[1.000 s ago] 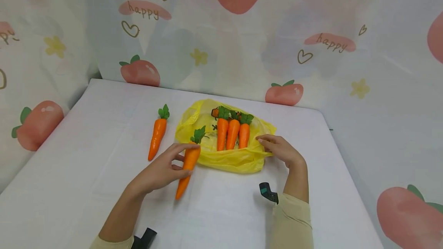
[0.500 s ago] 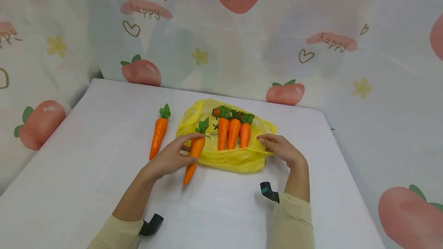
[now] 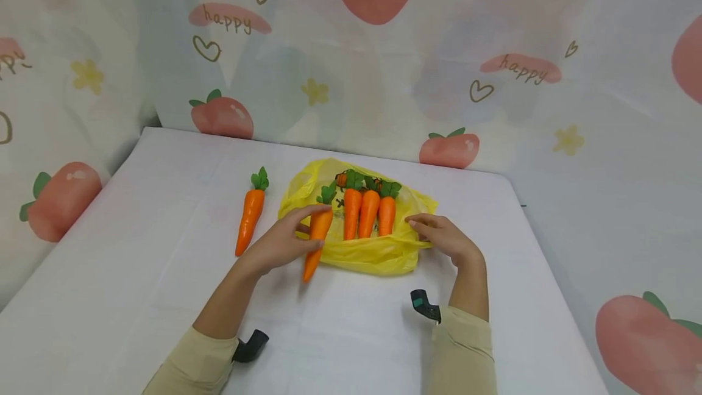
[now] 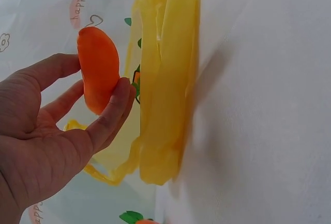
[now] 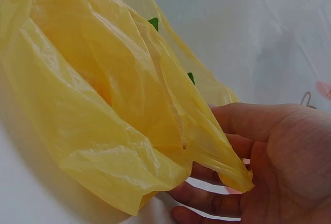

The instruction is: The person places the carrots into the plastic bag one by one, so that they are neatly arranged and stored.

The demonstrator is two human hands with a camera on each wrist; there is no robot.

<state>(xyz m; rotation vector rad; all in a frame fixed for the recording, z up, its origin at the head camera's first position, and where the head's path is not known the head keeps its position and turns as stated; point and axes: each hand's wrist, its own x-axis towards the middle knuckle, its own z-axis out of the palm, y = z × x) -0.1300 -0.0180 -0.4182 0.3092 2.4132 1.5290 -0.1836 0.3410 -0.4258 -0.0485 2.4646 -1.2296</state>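
Observation:
My left hand (image 3: 287,239) pinches an orange carrot (image 3: 320,224) with a green leafy top between thumb and fingers. The carrot hangs tilted over the left front edge of a yellow plastic bag (image 3: 356,255). In the left wrist view, the blunt side of that carrot (image 4: 98,71) sits between the fingertips, with the bag (image 4: 168,105) just beyond. Three carrots (image 3: 368,212) lie side by side in the bag's mouth, leaves pointing away. At the right, my right hand (image 3: 446,236) holds the bag's edge; the right wrist view shows the plastic (image 5: 217,146) between thumb and fingers.
Another carrot (image 3: 250,218) lies on the white tablecloth (image 3: 181,212) left of the bag. A patterned backdrop (image 3: 373,78) rises behind the table's far edge. Black wrist cameras (image 3: 425,305) stick out near both sleeves.
The left hand has carried its carrot forward and to the right, from beside the bag to over its left front edge. The right hand stays at the bag's right side.

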